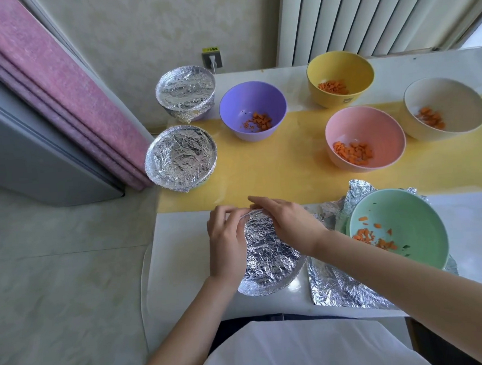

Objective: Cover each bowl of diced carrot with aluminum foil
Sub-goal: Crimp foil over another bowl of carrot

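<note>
Foil-wrapped bowl (266, 254) sits just on your side of the yellow runner (276, 174), near its left end. Both your hands are on it. Your left hand (226, 239) is curled against its left side, fingertips pinching the foil at the far rim. Your right hand (287, 224) lies across the top, fingers pinching that same far edge right beside the left's.

Green bowl (411, 214) is also on your side of the runner, toward its right end. It's uncovered, with diced carrot (373, 237) inside, and stands on crumpled foil sheets (342, 289).

Pink bowl (371, 123) is on the runner, right half. Purple bowl (246, 100) straddles its far edge, and so does the cream bowl (454, 98) at the right end. Yellow bowl (340, 66) is beyond the runner. All four are open, carrot showing.

Two finished ones at the runner's left end — near covered bowl (180, 155) on it, far covered bowl (184, 87) just past its far edge.
</note>
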Tool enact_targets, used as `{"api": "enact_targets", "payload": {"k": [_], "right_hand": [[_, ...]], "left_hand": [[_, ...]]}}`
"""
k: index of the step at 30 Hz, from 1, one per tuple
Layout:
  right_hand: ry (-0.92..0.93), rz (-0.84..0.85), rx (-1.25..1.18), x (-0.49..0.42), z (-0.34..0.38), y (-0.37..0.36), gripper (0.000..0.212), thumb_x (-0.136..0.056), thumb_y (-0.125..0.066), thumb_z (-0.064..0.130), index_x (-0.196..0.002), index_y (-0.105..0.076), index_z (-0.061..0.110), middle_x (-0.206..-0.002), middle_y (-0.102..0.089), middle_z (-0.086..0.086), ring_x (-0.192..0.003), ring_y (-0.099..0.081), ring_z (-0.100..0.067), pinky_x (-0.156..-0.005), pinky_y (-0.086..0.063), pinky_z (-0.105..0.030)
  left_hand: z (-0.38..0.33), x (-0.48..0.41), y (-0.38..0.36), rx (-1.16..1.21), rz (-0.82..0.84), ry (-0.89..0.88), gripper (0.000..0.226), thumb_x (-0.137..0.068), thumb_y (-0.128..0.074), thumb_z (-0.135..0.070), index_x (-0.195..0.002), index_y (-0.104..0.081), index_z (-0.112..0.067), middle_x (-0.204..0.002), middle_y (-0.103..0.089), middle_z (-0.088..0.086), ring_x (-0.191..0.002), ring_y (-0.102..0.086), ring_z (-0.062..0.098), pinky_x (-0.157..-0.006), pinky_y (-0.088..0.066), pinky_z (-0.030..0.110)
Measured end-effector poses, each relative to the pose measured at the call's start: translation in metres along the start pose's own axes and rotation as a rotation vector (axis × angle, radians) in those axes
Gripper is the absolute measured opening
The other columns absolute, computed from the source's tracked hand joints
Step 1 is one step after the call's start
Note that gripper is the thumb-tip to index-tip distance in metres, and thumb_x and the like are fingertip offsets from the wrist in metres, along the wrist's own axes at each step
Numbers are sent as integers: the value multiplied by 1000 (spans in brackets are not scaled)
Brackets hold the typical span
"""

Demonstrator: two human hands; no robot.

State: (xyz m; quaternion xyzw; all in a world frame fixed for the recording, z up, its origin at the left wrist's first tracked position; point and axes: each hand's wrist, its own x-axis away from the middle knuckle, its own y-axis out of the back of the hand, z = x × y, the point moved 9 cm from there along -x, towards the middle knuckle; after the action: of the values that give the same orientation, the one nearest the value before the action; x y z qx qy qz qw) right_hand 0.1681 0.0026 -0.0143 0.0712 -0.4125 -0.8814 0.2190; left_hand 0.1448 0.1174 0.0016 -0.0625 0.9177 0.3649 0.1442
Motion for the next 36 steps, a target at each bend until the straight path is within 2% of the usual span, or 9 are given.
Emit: {"api": "enact_targets", "payload": {"k": [4,8,10,14,19,23,27,32,36], "right_hand": [[-25,31,28,-4,-4,-6,72,-81,-42,-16,-144,-31,16,-126,-61,-5,-100,-62,-32,-77,-52,-42],[-10,-49,-55,-2,-2,3,37,-98,-43,9,-135,-42,10,-120,-64,-3,-101,-64,-26,-79,-52,-38],[-17,-41,-32,-5,-2,4,31,-98,-44,8,-128,-48,8,-116,-66,-4,-99,-65,-26,-80,-51,-38],[-63,34,103,-12,-7,0,50,-84,-42,-11,-128,-47,13,-112,-66,-8,-92,-64,-31,-75,-49,-38],[4,102,109,-17,-1,-4,51,-86,-44,-9,-130,-50,16,-119,-63,-7,-103,-61,-27,-82,-48,-37],[2,159,107,-20,0,-7,66,-74,-39,-14,-129,-52,19,-119,-62,-7,-103,-59,-29,-81,-47,-40],[7,154,142,-21,5,-7,62,-79,-38,-12,-131,-50,20,-120,-61,-4,-100,-59,-28,-76,-48,-38],[-40,52,209,-19,-2,5,44,-92,-46,0,-132,-49,20,-123,-60,1,-102,-62,-24,-76,-50,-35],[-53,77,253,-17,0,9,58,-83,-46,-9,-133,-47,20,-125,-60,2,-101,-63,-24,-76,-47,-32]], "left_hand": [[4,0,0,-9,7,17,20,-91,-49,-15,-99,-67,-11,-87,-52,2,-84,-49,16,-75,-43,28],[4,1,2,2,-4,35,20,-89,-51,-13,-99,-67,-9,-87,-51,1,-85,-48,14,-74,-40,20],[3,0,2,13,-6,37,26,-91,-45,-19,-99,-67,-9,-86,-49,1,-83,-49,15,-73,-40,20],[5,-4,1,23,2,75,20,-90,-50,-14,-99,-67,-7,-86,-49,4,-80,-54,22,-72,-39,21],[11,-3,4,19,6,100,14,-87,-55,-6,-95,-67,-6,-87,-50,5,-80,-55,24,-72,-37,17],[11,-4,6,-6,5,86,12,-86,-57,-3,-93,-67,-5,-86,-49,4,-79,-53,23,-71,-35,17],[15,-1,6,15,-19,133,12,-86,-60,3,-92,-66,-5,-88,-47,-1,-79,-53,23,-71,-34,14],[20,2,6,2,-33,181,7,-89,-56,2,-91,-60,-3,-95,-48,6,-87,-51,27,-73,-35,11],[14,1,3,-79,-2,130,12,-92,-51,-5,-100,-59,-8,-100,-51,6,-94,-48,21,-80,-42,30]]}}
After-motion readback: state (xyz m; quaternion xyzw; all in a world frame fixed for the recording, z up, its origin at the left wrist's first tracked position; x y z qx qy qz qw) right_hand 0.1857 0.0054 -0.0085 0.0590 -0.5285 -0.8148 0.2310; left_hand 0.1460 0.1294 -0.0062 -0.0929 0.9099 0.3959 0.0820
